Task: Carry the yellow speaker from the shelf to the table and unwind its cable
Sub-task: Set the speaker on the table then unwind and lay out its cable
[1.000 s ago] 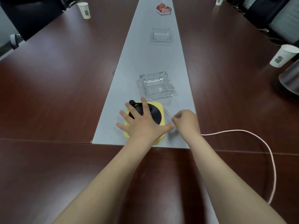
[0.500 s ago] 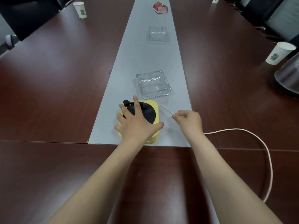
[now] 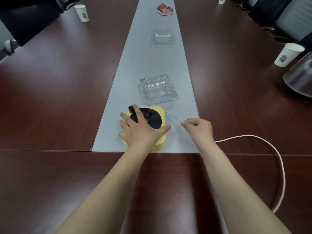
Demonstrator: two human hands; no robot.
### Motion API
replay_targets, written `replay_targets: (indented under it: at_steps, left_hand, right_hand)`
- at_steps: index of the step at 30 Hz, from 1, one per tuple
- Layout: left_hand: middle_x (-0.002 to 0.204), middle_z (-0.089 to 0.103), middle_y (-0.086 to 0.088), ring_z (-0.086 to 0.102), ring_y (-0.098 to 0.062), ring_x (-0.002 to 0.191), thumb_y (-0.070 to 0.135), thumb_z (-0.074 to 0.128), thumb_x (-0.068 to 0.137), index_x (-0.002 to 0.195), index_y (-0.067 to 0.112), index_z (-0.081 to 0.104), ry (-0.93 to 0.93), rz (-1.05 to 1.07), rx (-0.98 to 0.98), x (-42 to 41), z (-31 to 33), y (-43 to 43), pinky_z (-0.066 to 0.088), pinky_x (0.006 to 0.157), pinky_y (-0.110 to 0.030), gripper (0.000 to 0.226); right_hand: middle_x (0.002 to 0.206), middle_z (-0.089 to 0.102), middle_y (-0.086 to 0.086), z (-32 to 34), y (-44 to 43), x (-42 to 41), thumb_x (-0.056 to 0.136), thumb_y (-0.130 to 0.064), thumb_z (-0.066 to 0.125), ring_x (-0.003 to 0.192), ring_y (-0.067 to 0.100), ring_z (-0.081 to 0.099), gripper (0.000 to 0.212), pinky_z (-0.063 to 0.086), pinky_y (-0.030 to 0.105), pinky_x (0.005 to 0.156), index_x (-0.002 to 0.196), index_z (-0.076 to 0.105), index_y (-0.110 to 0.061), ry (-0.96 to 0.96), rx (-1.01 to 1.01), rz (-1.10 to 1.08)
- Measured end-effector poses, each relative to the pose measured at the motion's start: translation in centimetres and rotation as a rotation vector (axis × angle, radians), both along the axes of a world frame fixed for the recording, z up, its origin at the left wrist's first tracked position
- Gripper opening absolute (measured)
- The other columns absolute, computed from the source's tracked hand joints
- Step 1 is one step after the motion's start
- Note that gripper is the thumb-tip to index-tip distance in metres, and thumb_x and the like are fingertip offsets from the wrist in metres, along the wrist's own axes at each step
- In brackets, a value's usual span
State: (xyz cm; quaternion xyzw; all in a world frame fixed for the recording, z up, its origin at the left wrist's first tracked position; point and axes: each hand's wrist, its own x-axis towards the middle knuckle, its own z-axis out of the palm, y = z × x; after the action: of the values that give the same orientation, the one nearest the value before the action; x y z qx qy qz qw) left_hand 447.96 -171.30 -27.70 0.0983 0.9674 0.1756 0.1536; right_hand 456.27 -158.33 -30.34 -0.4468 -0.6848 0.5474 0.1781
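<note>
The yellow speaker (image 3: 160,114), square with a black round top, sits on the grey runner (image 3: 157,65) near its front end. My left hand (image 3: 140,130) lies flat on top of it with fingers spread, pressing it down. My right hand (image 3: 197,129) is just to the speaker's right, pinching the thin white cable (image 3: 173,116) between thumb and forefinger. The cable runs from the speaker's right side to my fingers, then comes out past my wrist and loops across the wood to the right and toward me.
A glass ashtray (image 3: 157,89) stands right behind the speaker, a second ashtray (image 3: 162,36) farther back, a red box (image 3: 165,9) beyond. Paper cups (image 3: 82,13) (image 3: 287,54) stand at left and right. A grey domed object (image 3: 300,78) sits at the right edge.
My right hand has drawn away from the speaker to the right with the cable pinched, so more cable shows between the two. My left hand stays on the speaker.
</note>
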Motion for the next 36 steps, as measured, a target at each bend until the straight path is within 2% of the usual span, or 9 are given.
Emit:
replay_targets:
  at_steps: [5,8,12,20,24,27,30,34,36]
  left_hand:
    - [0.159,0.0,-0.017,0.016,-0.036,0.142,0.078,0.063,0.054,0.148,0.032,-0.016,-0.023,0.035,0.021,-0.3,0.1,0.2,0.023,0.107,-0.049,0.131]
    - [0.156,0.008,-0.016,0.024,-0.036,0.137,0.074,0.066,0.054,0.147,0.036,-0.016,-0.014,0.043,0.032,-0.3,0.3,0.3,0.027,0.102,-0.049,0.13]
    - [0.15,0.019,-0.018,0.032,-0.039,0.128,0.07,0.066,0.056,0.147,0.037,-0.016,0.015,0.033,0.022,-0.2,0.4,0.4,0.031,0.097,-0.05,0.127]
    - [0.145,0.026,-0.019,0.034,-0.041,0.127,0.067,0.067,0.057,0.147,0.037,-0.017,-0.024,0.103,0.12,-0.9,1.2,-0.5,0.033,0.099,-0.052,0.127]
    - [0.145,0.027,-0.019,0.034,-0.042,0.128,0.066,0.068,0.057,0.147,0.037,-0.016,-0.039,0.129,0.124,-1.1,1.4,-0.9,0.032,0.099,-0.052,0.126]
    - [0.144,0.027,-0.02,0.034,-0.043,0.127,0.065,0.068,0.058,0.147,0.036,-0.016,-0.031,0.123,0.103,-1.2,1.4,-0.9,0.032,0.099,-0.052,0.126]
    - [0.143,0.027,-0.021,0.034,-0.043,0.127,0.065,0.067,0.059,0.148,0.036,-0.016,-0.019,0.12,0.094,-1.2,1.3,-0.8,0.033,0.098,-0.052,0.125]
    - [0.143,0.027,-0.022,0.034,-0.043,0.125,0.067,0.067,0.058,0.148,0.035,-0.014,0.022,0.091,0.04,-0.9,1.0,-0.5,0.033,0.097,-0.053,0.126]
    - [0.145,0.024,-0.023,0.033,-0.044,0.127,0.069,0.067,0.057,0.148,0.035,-0.013,0.042,0.062,0.006,-0.8,0.9,-0.3,0.032,0.098,-0.054,0.126]
  right_hand:
    - [0.126,0.064,0.007,0.3,0.1,0.1,0.079,-0.015,0.07,0.116,0.02,0.058,0.027,0.043,0.033,0.103,0.058,0.059,-0.029,0.029,0.006,-0.042]
    - [0.127,0.062,0.006,0.6,0.2,0.2,0.079,-0.016,0.07,0.115,0.019,0.057,0.023,0.041,0.028,0.096,0.06,0.062,-0.028,0.024,0.033,-0.035]
    - [0.124,0.062,0.006,1.0,0.7,0.5,0.08,-0.016,0.068,0.111,0.017,0.057,0.007,0.04,0.025,0.093,0.076,0.072,-0.016,0.017,0.096,-0.088]
    - [0.11,0.069,0.011,2.0,2.2,3.1,0.081,-0.013,0.066,0.108,0.023,0.061,0.017,0.044,0.034,0.093,0.09,0.076,-0.003,-0.012,0.207,-0.239]
    - [0.093,0.066,-0.001,2.1,2.5,5.5,0.078,-0.014,0.069,0.107,0.023,0.062,0.012,0.047,0.037,0.095,0.083,0.076,-0.006,-0.024,0.163,-0.288]
    - [0.103,0.069,0.003,2.2,2.1,7.8,0.076,-0.015,0.072,0.104,0.019,0.062,0.008,0.045,0.028,0.093,0.074,0.071,-0.022,0.009,0.109,-0.311]
    - [0.099,0.069,0.003,2.9,1.8,10.5,0.077,-0.014,0.072,0.097,0.014,0.062,0.005,0.04,0.02,0.084,0.081,0.07,-0.018,0.039,0.053,-0.327]
    - [0.089,0.068,0.0,4.2,1.3,13.6,0.078,-0.01,0.072,0.084,0.007,0.061,0.007,0.043,0.007,0.074,0.077,0.069,-0.016,0.062,-0.036,-0.287]
    - [0.083,0.067,-0.001,4.6,1.0,14.6,0.078,-0.01,0.072,0.084,0.009,0.06,0.01,0.047,0.018,0.087,0.073,0.068,-0.017,0.065,-0.131,-0.261]
